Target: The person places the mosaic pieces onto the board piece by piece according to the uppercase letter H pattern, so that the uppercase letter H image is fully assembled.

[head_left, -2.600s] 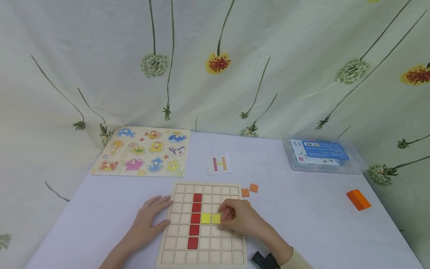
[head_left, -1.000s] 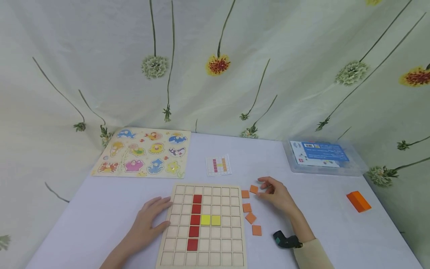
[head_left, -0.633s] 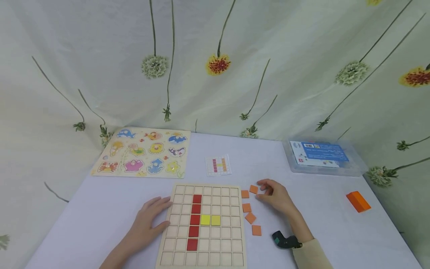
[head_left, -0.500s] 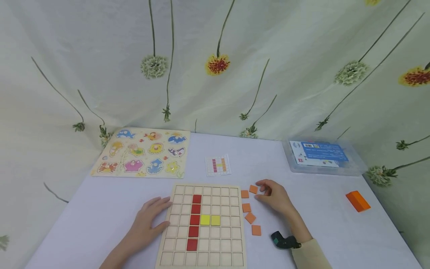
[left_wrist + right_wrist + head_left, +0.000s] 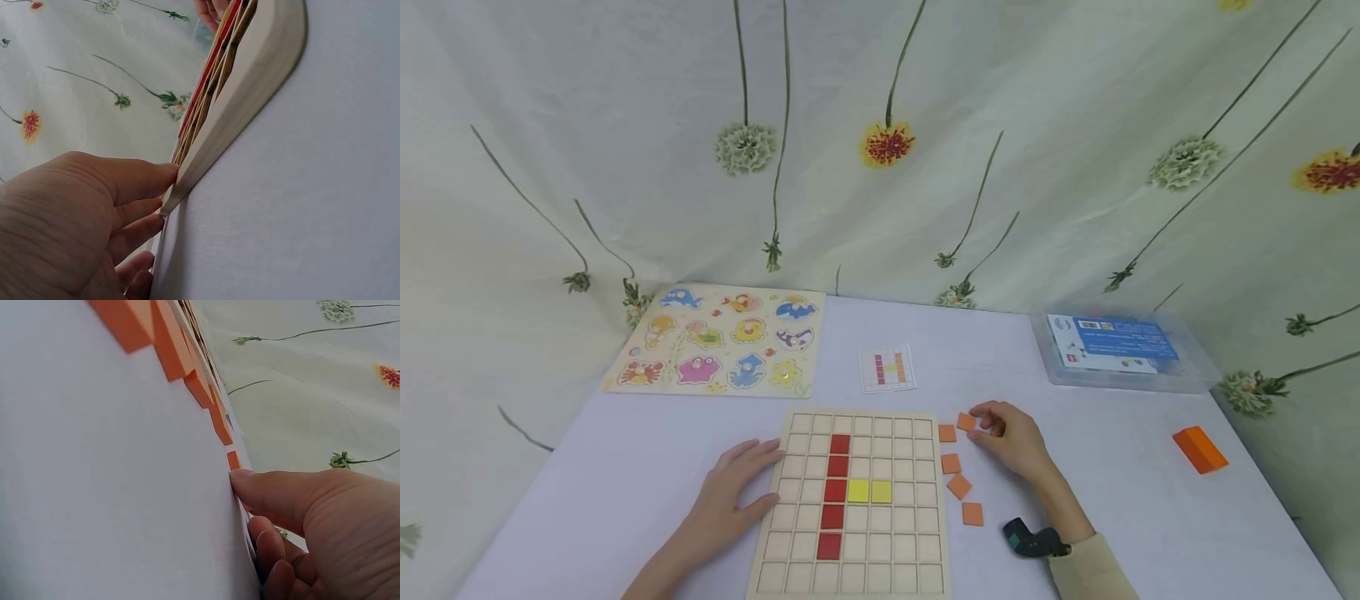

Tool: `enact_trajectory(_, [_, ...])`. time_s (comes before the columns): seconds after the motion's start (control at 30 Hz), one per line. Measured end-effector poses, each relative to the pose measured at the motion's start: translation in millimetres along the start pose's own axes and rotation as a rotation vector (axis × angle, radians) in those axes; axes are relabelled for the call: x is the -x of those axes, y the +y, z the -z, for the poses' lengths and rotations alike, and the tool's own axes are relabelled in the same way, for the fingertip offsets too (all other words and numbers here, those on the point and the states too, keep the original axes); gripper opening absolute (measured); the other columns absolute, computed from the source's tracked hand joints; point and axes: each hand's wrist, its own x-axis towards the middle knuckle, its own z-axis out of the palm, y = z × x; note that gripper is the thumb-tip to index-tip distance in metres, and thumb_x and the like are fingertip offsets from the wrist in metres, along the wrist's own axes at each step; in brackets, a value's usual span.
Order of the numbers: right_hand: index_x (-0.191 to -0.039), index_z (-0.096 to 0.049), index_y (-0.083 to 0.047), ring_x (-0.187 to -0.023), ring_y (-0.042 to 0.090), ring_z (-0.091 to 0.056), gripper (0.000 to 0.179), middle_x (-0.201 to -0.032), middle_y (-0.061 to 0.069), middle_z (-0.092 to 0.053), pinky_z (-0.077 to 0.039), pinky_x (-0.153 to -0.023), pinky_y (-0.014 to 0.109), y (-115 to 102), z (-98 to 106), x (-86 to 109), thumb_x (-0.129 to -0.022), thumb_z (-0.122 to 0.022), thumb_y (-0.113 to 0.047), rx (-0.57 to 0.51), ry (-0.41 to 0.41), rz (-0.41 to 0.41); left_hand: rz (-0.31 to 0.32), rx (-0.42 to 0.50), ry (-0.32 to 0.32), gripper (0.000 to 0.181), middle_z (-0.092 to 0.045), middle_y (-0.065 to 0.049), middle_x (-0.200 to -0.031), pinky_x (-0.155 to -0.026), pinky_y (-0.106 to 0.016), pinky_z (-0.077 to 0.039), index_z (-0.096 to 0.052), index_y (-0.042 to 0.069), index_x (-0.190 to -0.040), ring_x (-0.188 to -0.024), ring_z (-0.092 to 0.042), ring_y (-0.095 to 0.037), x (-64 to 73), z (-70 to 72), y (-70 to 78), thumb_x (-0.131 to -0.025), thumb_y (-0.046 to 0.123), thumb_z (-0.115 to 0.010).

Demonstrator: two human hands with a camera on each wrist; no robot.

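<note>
A wooden grid board [image 5: 781, 575] lies on the table, with a column of several red tiles [image 5: 833, 491] and two yellow tiles [image 5: 858, 491] beside its middle. My left hand [image 5: 727, 493] rests against the board's left edge, thumb and extended fingers touching the rim, as the left wrist view also shows. At the board's upper right, my right hand [image 5: 1017, 442] pinches the farthest orange tile [image 5: 966, 422] between thumb and index finger; the tile is still down on the table. More orange tiles [image 5: 951, 463] lie along the board's right edge.
Behind the board lies a small pattern card [image 5: 887, 369]. A sea-animal puzzle board [image 5: 715, 342] is at the back left, a clear plastic box [image 5: 1120, 350] at the back right. An orange block [image 5: 1200, 449] lies far right. A patterned cloth [image 5: 880, 167] hangs behind.
My right hand has left the second yellow tile, now lying in the grid, and moved right to the farthest orange tile, closing its fingers on it. The left hand has stayed put.
</note>
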Motion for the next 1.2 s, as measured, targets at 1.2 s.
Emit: enact_trajectory(1.2, [-0.099,-0.071,-0.007,-0.074,0.014,-0.05,0.02,-0.079,-0.001,-0.064,-0.041,-0.06,0.021,-58,14,14.5,-0.08,-0.076,-0.007,-0.126,-0.129,-0.009,0.02,0.009,-0.018,0.052,-0.056,-0.009,-0.141,-0.1,-0.071,-0.028,-0.06,0.012,-0.131,-0.134,-0.037,-0.037,1.0,0.3,-1.1,-0.082,0.011,-0.075])
